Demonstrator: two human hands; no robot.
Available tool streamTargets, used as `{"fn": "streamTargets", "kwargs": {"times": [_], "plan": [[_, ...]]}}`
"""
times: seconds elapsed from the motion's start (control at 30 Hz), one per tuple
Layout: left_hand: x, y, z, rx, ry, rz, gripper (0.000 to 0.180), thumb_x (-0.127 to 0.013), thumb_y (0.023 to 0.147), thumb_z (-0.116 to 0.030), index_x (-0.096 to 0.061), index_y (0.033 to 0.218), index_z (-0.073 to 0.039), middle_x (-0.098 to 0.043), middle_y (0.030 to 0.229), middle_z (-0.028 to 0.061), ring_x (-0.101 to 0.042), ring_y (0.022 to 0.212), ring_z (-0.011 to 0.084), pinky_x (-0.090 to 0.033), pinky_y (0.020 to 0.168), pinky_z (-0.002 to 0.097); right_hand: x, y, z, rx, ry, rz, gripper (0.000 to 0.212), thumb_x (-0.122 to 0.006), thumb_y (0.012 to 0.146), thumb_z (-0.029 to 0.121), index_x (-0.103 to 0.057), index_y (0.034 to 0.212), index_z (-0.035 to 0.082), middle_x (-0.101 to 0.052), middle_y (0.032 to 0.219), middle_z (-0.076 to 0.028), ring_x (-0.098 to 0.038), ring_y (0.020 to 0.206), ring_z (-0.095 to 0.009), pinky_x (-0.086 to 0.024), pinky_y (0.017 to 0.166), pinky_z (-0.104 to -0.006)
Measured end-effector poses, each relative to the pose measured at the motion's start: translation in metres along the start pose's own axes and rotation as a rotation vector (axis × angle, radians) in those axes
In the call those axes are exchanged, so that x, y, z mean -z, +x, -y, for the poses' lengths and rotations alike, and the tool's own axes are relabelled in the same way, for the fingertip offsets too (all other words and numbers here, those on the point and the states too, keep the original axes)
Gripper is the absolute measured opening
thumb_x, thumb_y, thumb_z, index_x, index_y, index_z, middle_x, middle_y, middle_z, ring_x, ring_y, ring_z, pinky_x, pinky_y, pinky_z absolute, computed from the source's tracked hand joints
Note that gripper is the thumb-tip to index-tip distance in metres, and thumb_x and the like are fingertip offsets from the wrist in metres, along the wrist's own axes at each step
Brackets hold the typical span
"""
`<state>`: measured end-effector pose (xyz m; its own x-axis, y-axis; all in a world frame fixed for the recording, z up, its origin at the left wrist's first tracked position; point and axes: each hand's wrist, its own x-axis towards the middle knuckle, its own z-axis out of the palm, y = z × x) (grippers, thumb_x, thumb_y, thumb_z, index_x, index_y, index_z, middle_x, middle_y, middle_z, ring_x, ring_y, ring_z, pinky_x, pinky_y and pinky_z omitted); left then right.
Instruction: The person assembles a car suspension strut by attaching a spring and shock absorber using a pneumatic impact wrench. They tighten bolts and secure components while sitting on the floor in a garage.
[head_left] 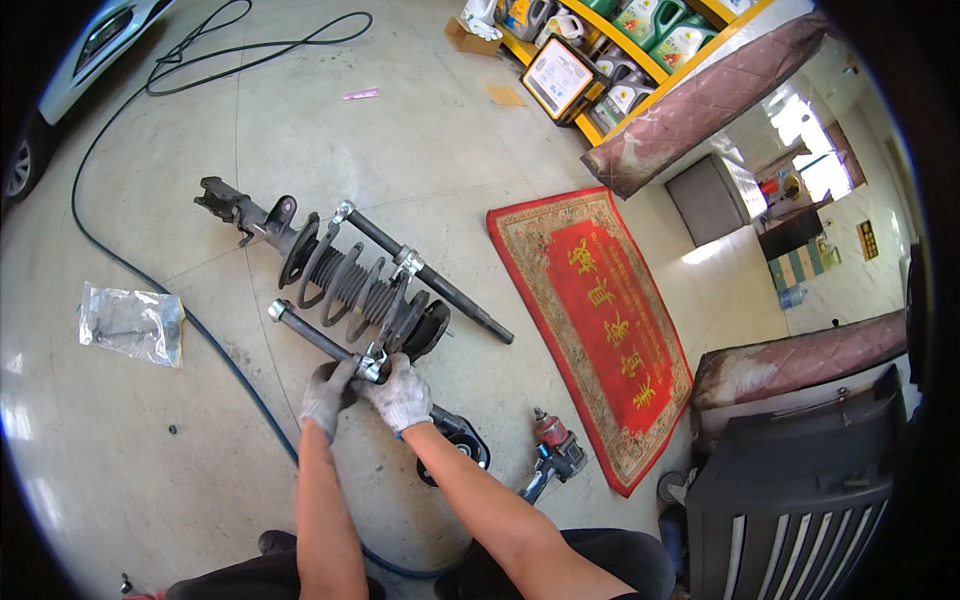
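A strut (245, 212) with its dark coil spring (345, 283) lies on the floor before me. Along the far side of the coils rests one spring compressor (450, 298), a dark rod with silver hooks. My right hand (402, 395), in a pale work glove, is closed around the nearer spring compressor (310, 333) beside its silver hook. My gloved left hand (325, 398) grips the same compressor close to that hook; its fingertips are partly hidden. Beyond my right wrist sits a black round strut mount (478, 450), partly covered by my forearm.
A red impact wrench (553, 440) lies at right, near a red patterned mat (600, 330). A dark hose (235, 365) curves across the floor at left, beside a clear plastic bag (130, 325) with a part inside. Yellow shelves (640, 50) hold jugs; a black cabinet (790, 480) stands near right.
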<state>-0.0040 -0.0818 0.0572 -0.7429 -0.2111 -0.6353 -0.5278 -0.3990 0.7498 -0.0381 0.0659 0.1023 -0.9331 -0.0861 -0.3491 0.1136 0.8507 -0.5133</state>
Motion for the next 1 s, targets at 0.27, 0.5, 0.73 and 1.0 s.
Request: {"fn": "streamTargets", "kwargs": {"times": [0.27,0.5,0.73,1.0], "plan": [[-0.012,-0.004,-0.013,-0.039,-0.045,0.019,0.057,-0.079,0.087,-0.038,-0.064,0.124,0.002,-0.07,0.102,0.0059,-0.064,0.081,0.013,-0.052,0.069,0.0283,-0.005,0.001,-0.009,-0.01,-0.02,-0.046,0.077,-0.084,0.069,0.06,-0.057,0.119,0.007,-0.07,0.107,-0.023,-0.069,0.098,-0.042,-0.055,0.086,-0.0515],[0.001,0.015,0.003,-0.104,-0.265,0.208,0.04,-0.073,0.091,-0.022,-0.062,0.123,0.001,-0.07,0.105,0.0092,-0.068,0.083,0.0182,-0.056,0.069,0.0318,-0.008,0.0,-0.008,0.027,-0.02,-0.077,0.076,-0.083,0.07,0.059,-0.055,0.119,0.007,-0.071,0.102,-0.024,-0.071,0.094,-0.043,-0.056,0.085,-0.0516],[-0.013,0.034,-0.004,0.006,0.236,-0.16,0.045,-0.074,0.091,-0.024,-0.062,0.126,0.003,-0.072,0.099,0.0084,-0.068,0.073,0.0209,-0.055,0.061,0.0339,-0.013,0.002,-0.006,0.025,-0.027,-0.066,0.071,-0.082,0.072,0.056,-0.056,0.119,0.009,-0.073,0.101,-0.022,-0.071,0.092,-0.041,-0.056,0.083,-0.0509],[-0.014,0.013,-0.01,-0.007,-0.111,0.06,0.046,-0.074,0.09,-0.021,-0.061,0.122,0.009,-0.072,0.101,0.0118,-0.069,0.077,0.021,-0.055,0.061,0.0306,-0.009,-0.002,-0.008,-0.015,-0.008,-0.048,0.075,-0.082,0.072,0.058,-0.057,0.122,0.008,-0.071,0.108,-0.024,-0.07,0.1,-0.041,-0.055,0.088,-0.0506]]}}
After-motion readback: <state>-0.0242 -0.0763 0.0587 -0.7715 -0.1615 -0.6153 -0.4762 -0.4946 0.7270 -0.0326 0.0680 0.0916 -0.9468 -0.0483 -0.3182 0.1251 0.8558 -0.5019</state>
